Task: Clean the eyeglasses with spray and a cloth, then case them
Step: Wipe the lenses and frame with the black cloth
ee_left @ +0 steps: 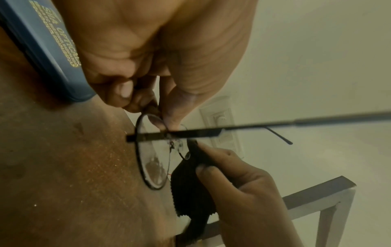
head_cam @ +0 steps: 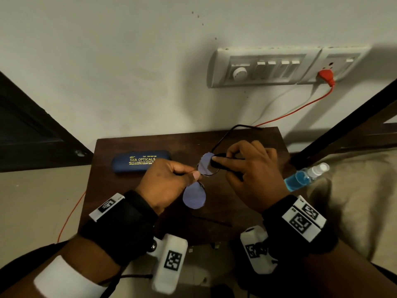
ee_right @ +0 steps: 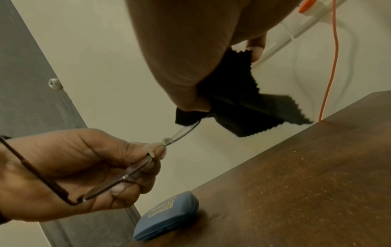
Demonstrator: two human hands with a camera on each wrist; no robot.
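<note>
Thin black round-rimmed eyeglasses (head_cam: 194, 197) hang above the small dark wooden table (head_cam: 120, 190), temples unfolded. My left hand (head_cam: 169, 179) pinches the frame near the bridge; the nearer lens (ee_left: 153, 160) shows smears. My right hand (head_cam: 251, 168) pinches a black cloth (head_cam: 217, 161) over the far lens (head_cam: 205, 163), thumb on one side and fingers on the other. The cloth (ee_right: 243, 107) hangs below that hand with a zigzag edge. A closed blue case (head_cam: 140, 161) with gold lettering lies on the table at the back left. A spray bottle (head_cam: 305, 177) of blue liquid lies to the right.
A wall (head_cam: 129, 72) rises right behind the table, with a switch panel (head_cam: 268, 66) and an orange plug and cord (head_cam: 326, 77) running down behind the table. Beige bedding (head_cam: 354, 201) lies on the right under the bottle. A dark door (head_cam: 28, 130) stands at the left.
</note>
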